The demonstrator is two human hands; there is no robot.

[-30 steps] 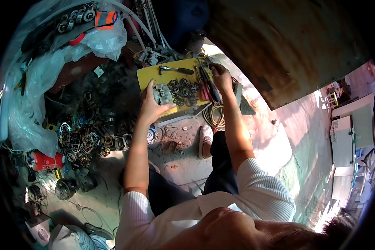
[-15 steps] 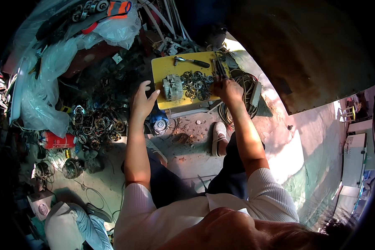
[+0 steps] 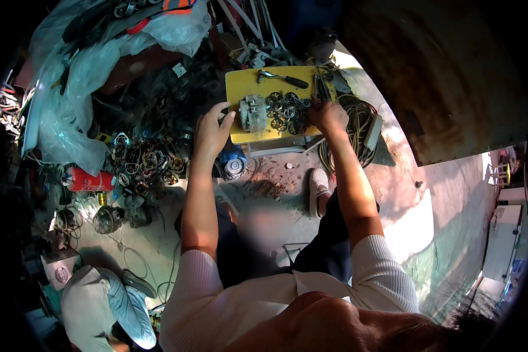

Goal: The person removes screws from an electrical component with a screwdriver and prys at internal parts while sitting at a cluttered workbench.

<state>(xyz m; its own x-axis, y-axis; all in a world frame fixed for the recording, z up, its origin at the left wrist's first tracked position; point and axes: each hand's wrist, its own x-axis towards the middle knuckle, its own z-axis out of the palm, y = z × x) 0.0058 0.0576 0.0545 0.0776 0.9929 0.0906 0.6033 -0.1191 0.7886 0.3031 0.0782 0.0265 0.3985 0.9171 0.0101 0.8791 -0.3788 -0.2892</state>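
Note:
A yellow board [image 3: 240, 84] stands low in front of me. On its left part sits a ribbed silver metal casing [image 3: 253, 113], with several small dark wheel-like metal parts [image 3: 284, 108] heaped beside it. My left hand [image 3: 213, 132] hangs at the board's left edge, thumb and fingers apart, pointing toward the casing. Over the right edge, my right hand [image 3: 330, 119] has its fingers curled down by the lower ends of some slim dark hand tools [image 3: 321, 88]; what lies inside the fingers is hidden. A ratchet wrench [image 3: 283, 78] with a black handle lies along the far side.
Coiled cable [image 3: 358, 126] lies right of the board. Heaped metal rings and coils [image 3: 141, 164] spread at left, near a red cylinder [image 3: 88, 179] and clear plastic sheeting [image 3: 70, 117]. A large rusty panel [image 3: 440, 88] juts in at upper right. Another person [image 3: 91, 299] is at lower left.
The whole view has shifted, putting the board slightly higher and farther right. My left fingers have drawn a little nearer the casing. My right hand stays by the slim tools.

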